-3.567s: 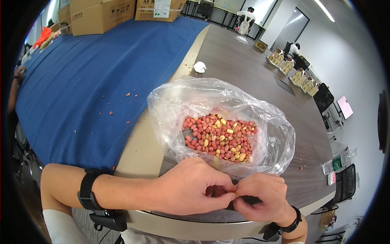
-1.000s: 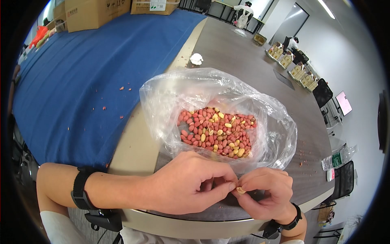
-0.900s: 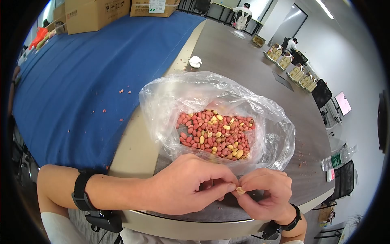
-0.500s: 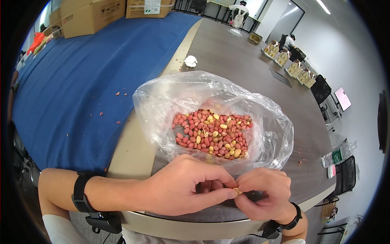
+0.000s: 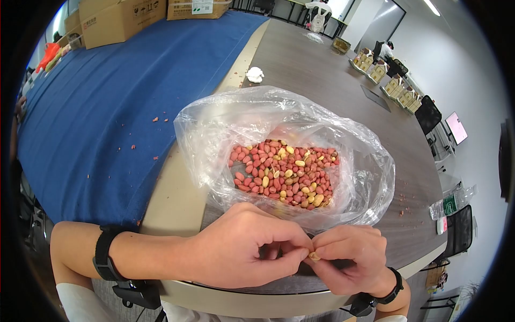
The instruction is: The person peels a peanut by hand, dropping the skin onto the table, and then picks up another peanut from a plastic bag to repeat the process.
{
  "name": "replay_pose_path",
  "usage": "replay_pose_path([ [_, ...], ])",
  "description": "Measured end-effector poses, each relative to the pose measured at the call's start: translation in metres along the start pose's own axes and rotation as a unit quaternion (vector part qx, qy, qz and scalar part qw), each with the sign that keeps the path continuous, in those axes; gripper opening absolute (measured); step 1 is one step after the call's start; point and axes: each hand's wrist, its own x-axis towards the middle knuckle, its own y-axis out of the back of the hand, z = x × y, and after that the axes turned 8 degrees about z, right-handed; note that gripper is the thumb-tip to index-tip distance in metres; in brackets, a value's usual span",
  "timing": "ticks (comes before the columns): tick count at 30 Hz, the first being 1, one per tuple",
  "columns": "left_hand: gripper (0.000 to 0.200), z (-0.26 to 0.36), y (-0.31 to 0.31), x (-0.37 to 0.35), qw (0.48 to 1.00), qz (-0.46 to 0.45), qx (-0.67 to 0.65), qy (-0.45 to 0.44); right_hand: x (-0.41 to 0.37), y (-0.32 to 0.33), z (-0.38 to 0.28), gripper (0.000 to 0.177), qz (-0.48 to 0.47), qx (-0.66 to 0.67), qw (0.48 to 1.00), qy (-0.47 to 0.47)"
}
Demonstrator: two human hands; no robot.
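A clear plastic bag [image 5: 209,129] lies open on the dark table, with many red-skinned peanuts [image 5: 300,177] and some pale yellow ones inside. In front of the bag, near the table's front edge, my left hand [image 5: 257,247] and my right hand [image 5: 348,255] meet fingertip to fingertip. Between them sits a small pale peanut [image 5: 314,256], pinched by thumb and forefinger of both hands. Both wrists wear black straps.
Blue cloth [image 5: 107,118] with skin crumbs covers the left side. Cardboard boxes [image 5: 123,21] stand at the back left. A crumpled white tissue [image 5: 255,74] lies behind the bag. A plastic bottle [image 5: 450,204] is at the right. Two people sit far back.
The view has shifted slightly. Both hands stay together at the table edge, and the pale peanut between the fingertips shows a little more than before.
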Motion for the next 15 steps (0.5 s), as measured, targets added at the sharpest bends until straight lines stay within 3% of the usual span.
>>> replay_pose_path([
  [15, 0.008, -0.0002, 0.0003, 0.0002, 1.0, -0.001, 0.006, -0.013, 0.0033, 0.0019, -0.0013, 0.019, -0.019, -0.016, 1.0, 0.004],
])
